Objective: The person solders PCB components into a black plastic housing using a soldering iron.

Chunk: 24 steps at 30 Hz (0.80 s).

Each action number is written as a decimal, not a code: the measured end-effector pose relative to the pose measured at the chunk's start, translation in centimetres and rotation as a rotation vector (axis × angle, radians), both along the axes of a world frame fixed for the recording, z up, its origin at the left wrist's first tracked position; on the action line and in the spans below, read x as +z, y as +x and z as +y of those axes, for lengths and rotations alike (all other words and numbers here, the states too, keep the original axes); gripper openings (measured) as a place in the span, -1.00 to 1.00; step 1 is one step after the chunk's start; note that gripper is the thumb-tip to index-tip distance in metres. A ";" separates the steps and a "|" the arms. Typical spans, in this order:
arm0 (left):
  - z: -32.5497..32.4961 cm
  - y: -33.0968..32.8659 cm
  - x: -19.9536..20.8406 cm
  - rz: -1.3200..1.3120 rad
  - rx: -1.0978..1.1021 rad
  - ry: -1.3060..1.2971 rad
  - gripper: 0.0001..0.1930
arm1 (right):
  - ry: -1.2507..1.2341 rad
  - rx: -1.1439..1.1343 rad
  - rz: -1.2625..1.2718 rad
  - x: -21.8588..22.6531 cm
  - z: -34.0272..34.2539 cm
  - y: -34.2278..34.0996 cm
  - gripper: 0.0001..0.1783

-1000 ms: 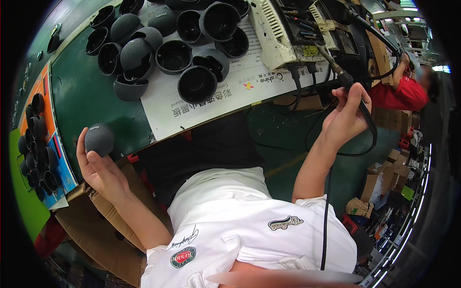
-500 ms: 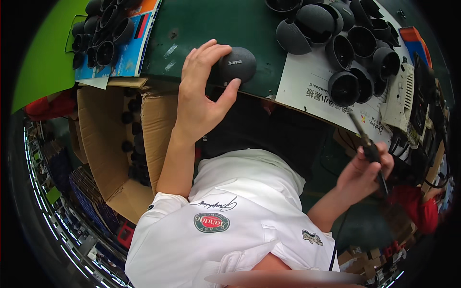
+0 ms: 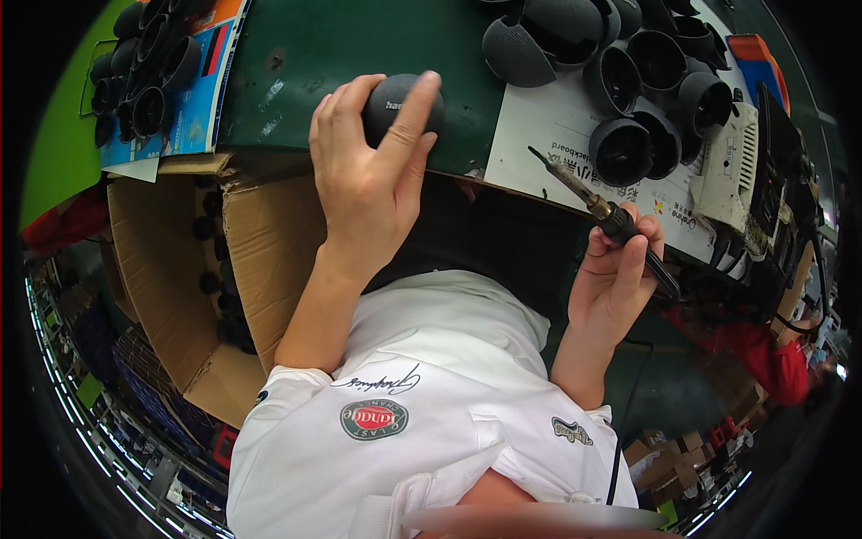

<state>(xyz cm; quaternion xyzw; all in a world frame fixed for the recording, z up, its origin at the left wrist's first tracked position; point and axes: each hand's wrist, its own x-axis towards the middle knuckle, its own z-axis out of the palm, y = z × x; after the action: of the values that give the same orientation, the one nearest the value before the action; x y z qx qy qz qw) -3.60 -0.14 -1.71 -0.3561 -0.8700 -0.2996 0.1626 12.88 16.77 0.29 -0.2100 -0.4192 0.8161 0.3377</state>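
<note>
My left hand (image 3: pixel 368 193) is closed around a dark grey fabric-covered ball (image 3: pixel 392 97), about fist-sized with pale lettering, which rests on the green tabletop (image 3: pixel 458 54) near its front edge. A finger lies across its front, hiding part of it. In my right hand (image 3: pixel 611 278) is a soldering iron (image 3: pixel 620 225), gripped by its black handle. Its thin metal tip points up and to the left, over the white printed sheet's (image 3: pixel 525 135) front edge, apart from the ball.
Dark hollow half-shells (image 3: pixel 620 148) pile up on the white sheet at right, and more shells (image 3: pixel 153 112) at far left. A beige box-shaped device (image 3: pixel 725 171) stands at the right. An open carton (image 3: pixel 166 269) holds dark round pieces. A red-sleeved person (image 3: pixel 781 370) is at right.
My right hand has brought the soldering iron leftward, nearer the ball. The left hand's fingers have shifted across the ball's front. The whole view has slid slightly.
</note>
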 end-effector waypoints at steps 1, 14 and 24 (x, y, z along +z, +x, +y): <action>0.0 0.0 -0.1 0.020 -0.041 -0.026 -0.53 | -0.007 -0.001 -0.010 0.0 0.0 0.0 -0.75; -1.2 0.8 3.1 -1.313 -0.313 1.142 -0.41 | -0.386 0.086 0.226 -0.4 0.8 1.1 -0.78; 0.7 3.4 1.5 -1.621 -0.385 1.076 -0.44 | 0.313 -0.007 -0.100 1.9 1.4 0.1 -0.61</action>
<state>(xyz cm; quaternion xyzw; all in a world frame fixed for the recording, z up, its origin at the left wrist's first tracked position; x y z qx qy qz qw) -0.23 0.58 -0.17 -0.0577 -0.3935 -0.8290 -0.3931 12.99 18.20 2.22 -0.1967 -0.5566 0.7283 0.3480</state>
